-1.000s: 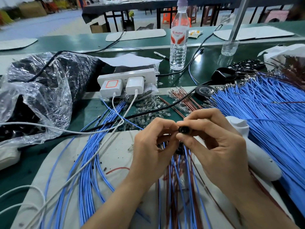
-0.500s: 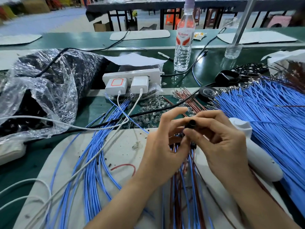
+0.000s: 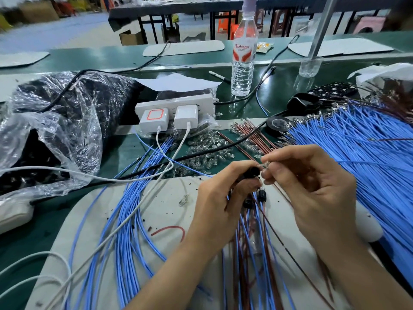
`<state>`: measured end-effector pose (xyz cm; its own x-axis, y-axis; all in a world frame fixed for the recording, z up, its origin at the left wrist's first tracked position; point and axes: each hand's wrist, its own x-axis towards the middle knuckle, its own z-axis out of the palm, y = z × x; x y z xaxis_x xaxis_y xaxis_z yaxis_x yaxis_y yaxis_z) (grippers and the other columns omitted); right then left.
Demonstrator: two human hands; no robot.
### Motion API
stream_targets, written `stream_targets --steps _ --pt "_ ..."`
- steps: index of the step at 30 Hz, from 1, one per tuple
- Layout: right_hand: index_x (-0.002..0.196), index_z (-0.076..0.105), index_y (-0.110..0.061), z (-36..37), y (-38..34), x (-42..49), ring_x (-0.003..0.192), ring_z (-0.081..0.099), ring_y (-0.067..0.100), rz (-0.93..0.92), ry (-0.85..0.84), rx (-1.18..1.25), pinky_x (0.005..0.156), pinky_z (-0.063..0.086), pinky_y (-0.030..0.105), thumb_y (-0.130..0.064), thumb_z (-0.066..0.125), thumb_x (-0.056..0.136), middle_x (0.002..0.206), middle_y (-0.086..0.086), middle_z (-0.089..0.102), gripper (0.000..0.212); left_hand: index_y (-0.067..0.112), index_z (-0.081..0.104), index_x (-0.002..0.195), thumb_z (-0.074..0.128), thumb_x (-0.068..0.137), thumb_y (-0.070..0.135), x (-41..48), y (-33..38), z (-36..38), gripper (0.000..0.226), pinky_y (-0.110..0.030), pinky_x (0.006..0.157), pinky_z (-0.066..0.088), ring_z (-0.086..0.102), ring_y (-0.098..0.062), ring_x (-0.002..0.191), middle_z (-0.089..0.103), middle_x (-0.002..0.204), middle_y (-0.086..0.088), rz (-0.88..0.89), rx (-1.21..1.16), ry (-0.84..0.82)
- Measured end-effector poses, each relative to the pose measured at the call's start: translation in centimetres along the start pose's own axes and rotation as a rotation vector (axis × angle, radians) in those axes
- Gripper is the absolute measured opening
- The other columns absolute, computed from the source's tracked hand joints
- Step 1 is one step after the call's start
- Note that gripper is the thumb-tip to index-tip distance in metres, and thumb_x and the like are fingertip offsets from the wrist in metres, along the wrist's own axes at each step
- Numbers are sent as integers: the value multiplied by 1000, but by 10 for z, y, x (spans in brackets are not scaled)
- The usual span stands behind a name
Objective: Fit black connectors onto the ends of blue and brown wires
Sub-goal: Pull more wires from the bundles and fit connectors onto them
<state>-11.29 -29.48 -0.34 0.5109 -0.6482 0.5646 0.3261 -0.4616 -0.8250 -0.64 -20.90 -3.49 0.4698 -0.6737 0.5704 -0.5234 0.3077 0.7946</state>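
Left hand (image 3: 223,204) gripping black connector (image 3: 253,172), right hand (image 3: 312,193) pinching brown wire (image 3: 282,242) end just beside it

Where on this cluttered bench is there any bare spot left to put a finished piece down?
One patch: the grey mat between the loose blue wires and the left hand, bare but for crumbs and a red wire scrap. Right is crowded by the blue wire heap; ahead, glass bulbs and the power strip.
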Motion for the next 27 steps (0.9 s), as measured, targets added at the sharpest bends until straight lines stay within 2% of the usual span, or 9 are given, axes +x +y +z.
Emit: stream_targets --steps 6,8,10,11,17,24,27 --pt "91 64 -10 -2 -1 1 79 67 9 -17 -44 1 75 52 16 -1 61 83 89 0 68 12 26 58 107 52 93 29 1 1 0 15 -41 72 54 65 -17 80 65 88 12 -28 17 -19" --pt "89 65 -9 -4 -1 1 78 66 8 -29 -64 -32 74 51 15 2 64 83 88 0 68 12 23 60 106 57 93 23 1 1 -1 14 -28 73 53 63 -7 79 64 84 16 -22 55 -12" --pt "88 66 -13 -5 0 2 74 64 6 -35 -68 -110 69 48 11 -1 65 83 85 -3 68 13 15 65 104 62 90 14 1 0 -1 15 -12 71 45 59 5 77 62 85 20 5 135 7" --pt "88 66 -15 -6 0 2 72 63 5 -38 -58 -148 67 46 9 -3 65 82 84 -4 67 13 12 66 103 63 89 13 1 0 -1 15 -8 72 43 58 7 78 63 87 19 8 170 22" --pt "86 62 -17 -8 0 3 67 63 4 -47 -42 -181 64 46 9 -10 68 82 81 -5 67 10 10 68 103 64 88 15 1 -1 -2 17 -13 76 47 63 0 83 68 93 10 43 238 47" --pt "88 65 -22 -7 4 4 69 66 8 -21 -60 -152 66 51 13 -8 70 81 83 -7 70 16 10 69 103 65 87 14 1 -1 -2 17 -11 78 46 63 1 86 68 95 10 52 246 61" --pt "89 68 -19 -7 5 5 76 68 7 -36 -90 -166 71 52 14 -6 69 80 86 -8 70 16 8 69 104 65 86 12 2 -2 -2 18 -7 77 43 60 5 84 65 94 13 67 291 71"
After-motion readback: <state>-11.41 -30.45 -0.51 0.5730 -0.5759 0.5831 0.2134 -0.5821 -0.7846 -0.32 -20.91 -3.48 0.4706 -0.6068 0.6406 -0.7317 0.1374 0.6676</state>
